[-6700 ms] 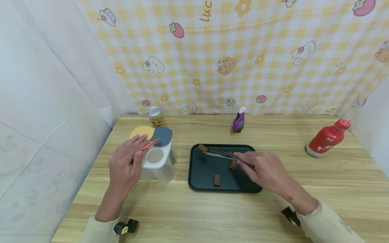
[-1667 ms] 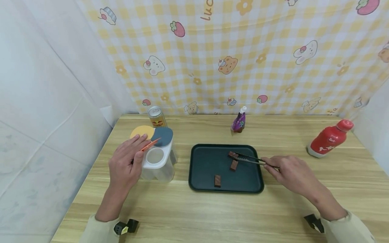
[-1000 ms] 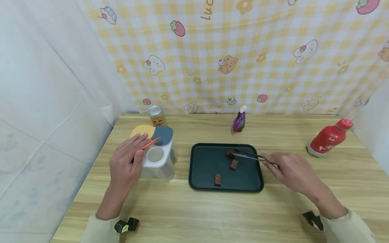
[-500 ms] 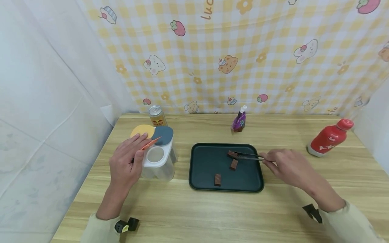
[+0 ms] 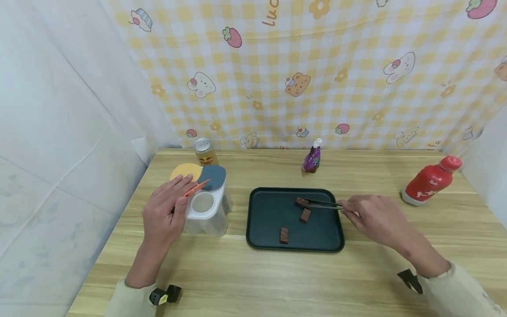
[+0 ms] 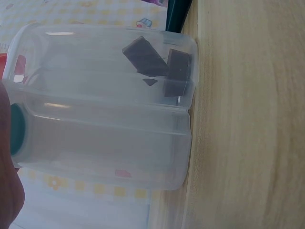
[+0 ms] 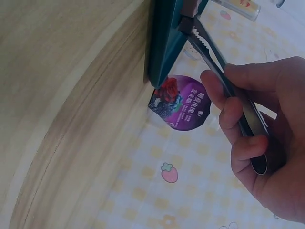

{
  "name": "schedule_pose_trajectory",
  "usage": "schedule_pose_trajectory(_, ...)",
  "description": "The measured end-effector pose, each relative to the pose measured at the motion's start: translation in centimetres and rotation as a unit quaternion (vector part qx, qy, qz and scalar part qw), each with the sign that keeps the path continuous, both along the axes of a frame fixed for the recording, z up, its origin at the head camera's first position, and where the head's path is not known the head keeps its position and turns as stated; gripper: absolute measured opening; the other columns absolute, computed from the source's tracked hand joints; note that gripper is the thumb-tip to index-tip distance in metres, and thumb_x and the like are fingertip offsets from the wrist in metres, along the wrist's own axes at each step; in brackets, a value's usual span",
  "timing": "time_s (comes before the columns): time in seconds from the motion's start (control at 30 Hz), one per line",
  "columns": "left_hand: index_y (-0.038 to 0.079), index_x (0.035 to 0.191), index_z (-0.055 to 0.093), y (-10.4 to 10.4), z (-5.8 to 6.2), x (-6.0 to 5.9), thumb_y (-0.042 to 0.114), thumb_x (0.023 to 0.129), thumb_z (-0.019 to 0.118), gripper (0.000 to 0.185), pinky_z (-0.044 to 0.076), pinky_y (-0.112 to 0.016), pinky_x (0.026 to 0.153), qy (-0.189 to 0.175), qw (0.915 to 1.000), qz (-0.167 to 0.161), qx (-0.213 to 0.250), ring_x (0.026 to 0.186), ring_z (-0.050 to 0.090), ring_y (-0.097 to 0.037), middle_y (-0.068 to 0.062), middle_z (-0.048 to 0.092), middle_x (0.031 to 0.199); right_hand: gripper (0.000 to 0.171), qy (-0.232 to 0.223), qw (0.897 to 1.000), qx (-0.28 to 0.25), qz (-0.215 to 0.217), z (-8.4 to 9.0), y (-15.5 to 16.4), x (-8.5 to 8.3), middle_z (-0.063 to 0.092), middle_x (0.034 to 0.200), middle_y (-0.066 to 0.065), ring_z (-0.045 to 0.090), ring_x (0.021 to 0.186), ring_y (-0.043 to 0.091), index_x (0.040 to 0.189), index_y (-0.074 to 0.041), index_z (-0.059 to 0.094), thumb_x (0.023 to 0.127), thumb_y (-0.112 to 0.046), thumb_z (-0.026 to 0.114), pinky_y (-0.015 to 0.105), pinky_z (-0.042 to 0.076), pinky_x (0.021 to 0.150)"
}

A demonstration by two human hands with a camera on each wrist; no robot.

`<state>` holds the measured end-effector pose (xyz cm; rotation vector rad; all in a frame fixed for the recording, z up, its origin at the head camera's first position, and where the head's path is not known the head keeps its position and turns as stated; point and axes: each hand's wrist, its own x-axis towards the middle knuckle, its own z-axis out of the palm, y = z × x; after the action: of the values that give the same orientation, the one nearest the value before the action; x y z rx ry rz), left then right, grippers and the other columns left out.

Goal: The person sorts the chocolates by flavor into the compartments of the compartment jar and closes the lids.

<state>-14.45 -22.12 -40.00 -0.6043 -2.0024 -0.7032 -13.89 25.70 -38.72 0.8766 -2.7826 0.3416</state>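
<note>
My left hand [image 5: 164, 215] lies on a clear container [image 5: 206, 222] with coloured lids. An orange lid [image 5: 196, 188] stands tilted up between its thumb and fingers, beside a round opening. Inside the container, dark chocolate pieces [image 6: 178, 72] show in the left wrist view. With thumb and curled fingers, my right hand [image 5: 370, 218] holds metal tongs [image 5: 325, 205] reaching over the dark green tray [image 5: 261, 237]. The tong tips are at a chocolate piece [image 5: 301, 202] near the tray's back edge. Just below it is a second chocolate piece [image 5: 305, 215]; a third chocolate piece [image 5: 284, 235] sits nearer the front.
Behind the container stands a gold drink can [image 5: 205, 153]. A purple pouch [image 5: 311, 159] with a white cap is behind the tray, and a red bottle [image 5: 429, 181] stands at the right. A checked cloth [image 5: 253, 79] hangs along the wooden table's back.
Earlier, the tongs held a chocolate piece over the tray's left side. They have since come back right to the rearmost piece, which has turned and shifted slightly. My left hand has stayed put.
</note>
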Motion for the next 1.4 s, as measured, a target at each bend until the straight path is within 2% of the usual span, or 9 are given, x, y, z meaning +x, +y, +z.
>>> schedule_pose_trajectory(0.3,0.002,0.109,0.081,0.1,0.0,0.1,0.047,0.109,0.046,0.057,0.044,-0.032,0.110,-0.004,1.0000,0.006,0.003,0.112,0.069,-0.038,-0.011,0.074,0.117,0.028,0.056,0.996,-0.061,0.031,0.3,-0.2,0.1,0.078,0.098,0.007,0.061,0.061,0.006,0.111,-0.005,0.081,0.084,-0.008,0.083,0.019,0.035,0.042)
schedule_pose_trajectory(0.37,0.002,0.109,0.081,0.1,0.0,0.1,0.047,0.109,0.046,0.057,0.044,-0.032,0.110,-0.003,1.0000,0.007,0.004,0.112,0.069,-0.038,-0.012,0.074,0.117,0.025,0.074,0.993,-0.078,0.039,0.5,-0.5,0.1,0.078,0.099,0.008,0.065,0.063,0.010,0.113,-0.005,0.080,0.095,-0.021,0.077,0.019,0.039,0.044)
schedule_pose_trajectory(0.47,0.002,0.108,0.081,0.2,0.0,0.1,0.047,0.109,0.046,0.057,0.045,-0.033,0.110,0.000,1.0000,0.008,0.003,0.111,0.069,-0.039,-0.012,0.074,0.116,0.046,0.107,0.988,-0.098,0.049,0.9,-1.2,0.1,0.078,0.097,0.007,0.068,0.064,0.012,0.113,-0.005,0.080,0.106,-0.043,0.057,0.020,0.044,0.046)
schedule_pose_trajectory(0.53,0.002,0.108,0.081,0.2,0.0,0.1,0.047,0.109,0.046,0.057,0.045,-0.033,0.109,0.001,1.0000,0.008,0.002,0.111,0.070,-0.039,-0.013,0.074,0.116,0.063,0.126,0.985,-0.108,0.054,1.3,-2.0,0.0,0.078,0.096,0.007,0.067,0.061,0.010,0.111,-0.005,0.081,0.109,-0.053,0.040,0.021,0.045,0.046)
schedule_pose_trajectory(0.6,0.001,0.108,0.081,0.2,0.1,0.1,0.047,0.109,0.046,0.058,0.046,-0.034,0.109,0.003,1.0000,0.007,0.004,0.110,0.070,-0.040,-0.013,0.074,0.116,0.065,0.138,0.981,-0.117,0.062,1.7,-3.0,-0.1,0.078,0.097,0.008,0.067,0.061,0.009,0.109,-0.005,0.081,0.109,-0.054,0.039,0.022,0.047,0.046)
schedule_pose_trajectory(0.83,0.001,0.108,0.080,0.1,0.1,0.1,0.048,0.109,0.045,0.059,0.046,-0.034,0.109,0.001,1.0000,0.005,0.004,0.110,0.070,-0.040,-0.013,0.074,0.116,0.044,0.142,0.966,-0.168,0.133,2.8,-7.2,-0.7,0.078,0.100,0.006,0.071,0.070,0.011,0.114,-0.003,0.080,0.109,-0.038,0.053,0.023,0.049,0.049)
schedule_pose_trajectory(1.0,0.001,0.108,0.080,0.1,0.0,0.0,0.049,0.109,0.045,0.059,0.046,-0.034,0.109,-0.001,1.0000,0.003,0.004,0.110,0.070,-0.040,-0.013,0.074,0.116,0.025,0.141,0.956,-0.186,0.178,3.2,-9.9,-0.7,0.077,0.097,0.004,0.068,0.068,0.008,0.117,-0.002,0.078,0.101,-0.019,0.069,0.022,0.050,0.051)
schedule_pose_trajectory(1.23,0.002,0.110,0.080,0.1,0.0,0.1,0.048,0.109,0.045,0.058,0.044,-0.031,0.110,-0.009,0.9999,0.005,0.007,0.111,0.069,-0.039,-0.012,0.074,0.117,0.025,0.144,0.945,-0.202,0.213,3.4,-12.7,-0.4,0.077,0.098,0.003,0.068,0.071,0.009,0.119,-0.004,0.077,0.104,-0.020,0.065,0.022,0.051,0.054)
schedule_pose_trajectory(1.4,0.002,0.110,0.080,0.1,0.0,0.1,0.048,0.109,0.045,0.059,0.044,-0.030,0.109,-0.008,0.9999,0.006,0.008,0.111,0.070,-0.039,-0.011,0.074,0.117,0.025,0.131,0.947,-0.198,0.215,3.5,-14.0,-0.3,0.077,0.101,0.002,0.069,0.074,0.009,0.122,-0.007,0.077,0.102,-0.020,0.067,0.023,0.052,0.055)
